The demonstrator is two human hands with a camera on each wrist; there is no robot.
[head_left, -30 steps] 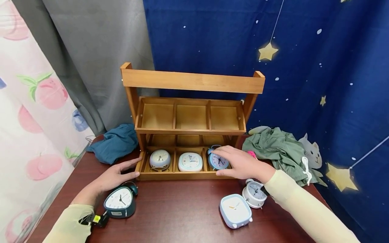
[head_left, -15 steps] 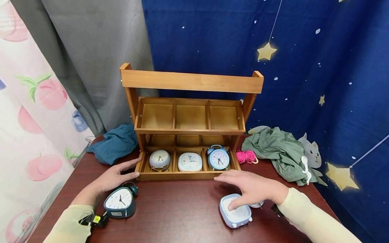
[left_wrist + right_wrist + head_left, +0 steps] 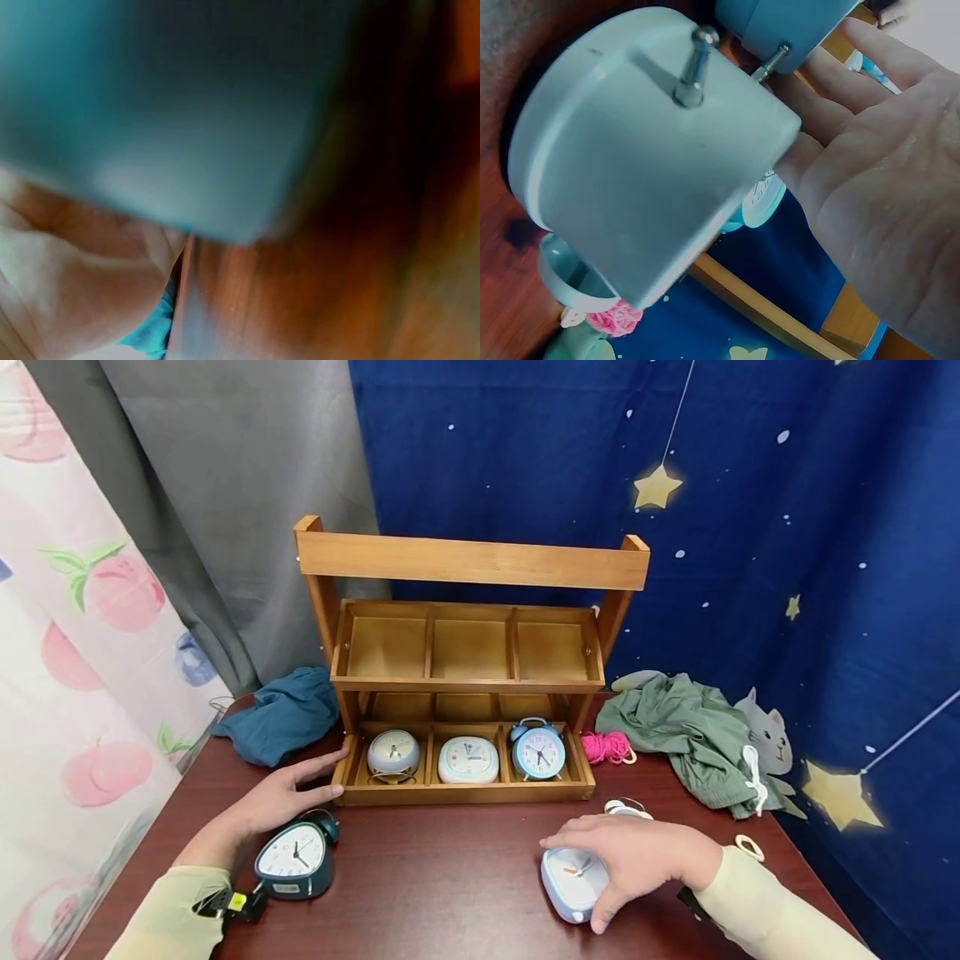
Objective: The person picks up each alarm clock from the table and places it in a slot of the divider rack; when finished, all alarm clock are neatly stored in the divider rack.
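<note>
Here the wooden rack (image 3: 465, 677) on the worktop (image 3: 450, 868) holds three clocks in its lower compartments (the upper three hold nothing): a round white clock (image 3: 393, 752), a square white clock (image 3: 468, 760), a blue bell clock (image 3: 538, 750). The right hand (image 3: 637, 856) curls over a pale blue square clock (image 3: 572, 881) lying in front of the rack. The left hand (image 3: 273, 797) rests flat, fingers straight, touching the rack's left end, just beside a dark teal clock (image 3: 294, 858).
</note>
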